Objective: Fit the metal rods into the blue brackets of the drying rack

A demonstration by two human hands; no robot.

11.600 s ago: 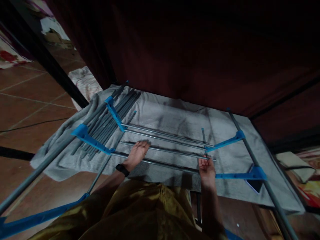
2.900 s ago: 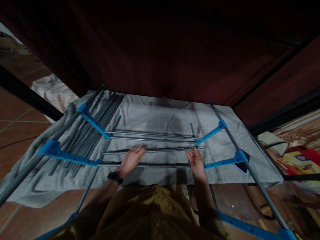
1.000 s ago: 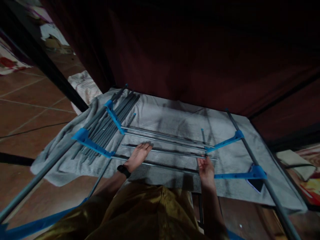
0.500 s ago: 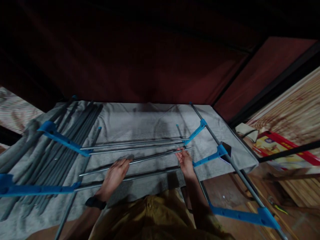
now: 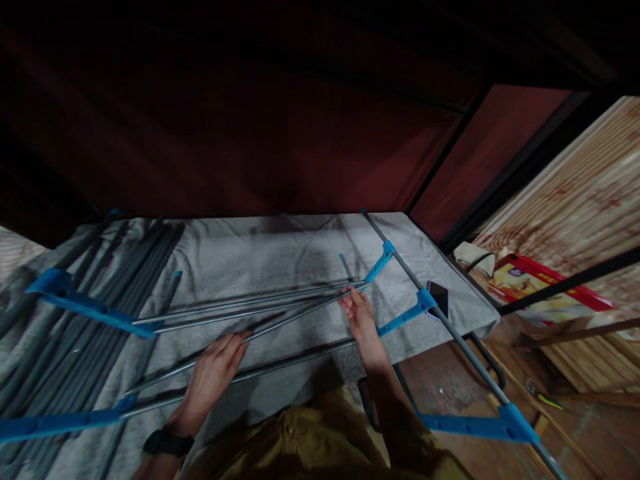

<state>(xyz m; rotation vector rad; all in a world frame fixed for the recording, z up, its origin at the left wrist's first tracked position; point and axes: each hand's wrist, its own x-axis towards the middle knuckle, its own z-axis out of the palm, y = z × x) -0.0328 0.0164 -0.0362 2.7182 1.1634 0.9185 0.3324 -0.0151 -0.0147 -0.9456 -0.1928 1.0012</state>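
Note:
A thin grey metal tube (image 5: 293, 321) runs slantwise between my hands. My left hand (image 5: 216, 368) is closed over it from above, left of its middle. Near its far right end, my right hand (image 5: 359, 312) pinches the tube between thumb and fingers, close to a blue plastic connector (image 5: 376, 267). Behind it, two more tubes (image 5: 225, 317) span from the left blue connector (image 5: 97, 308) to the right one. In front, a thicker tube (image 5: 295, 360) joins the lower left blue connector (image 5: 60, 425) and the lower right blue connector (image 5: 406, 316). The held tube's right tip is partly hidden by my fingers.
Several loose grey tubes (image 5: 107, 320) lie in a bundle at the left on the grey cloth (image 5: 270, 257). A long upright tube (image 5: 465, 343) bounds the frame on the right, beside a phone (image 5: 438, 300). A red and yellow box (image 5: 543, 290) stands further right.
The held tube's right end has moved away from me toward the far right connector, with my right hand following. The tube now slants more steeply. The whole view has shifted slightly.

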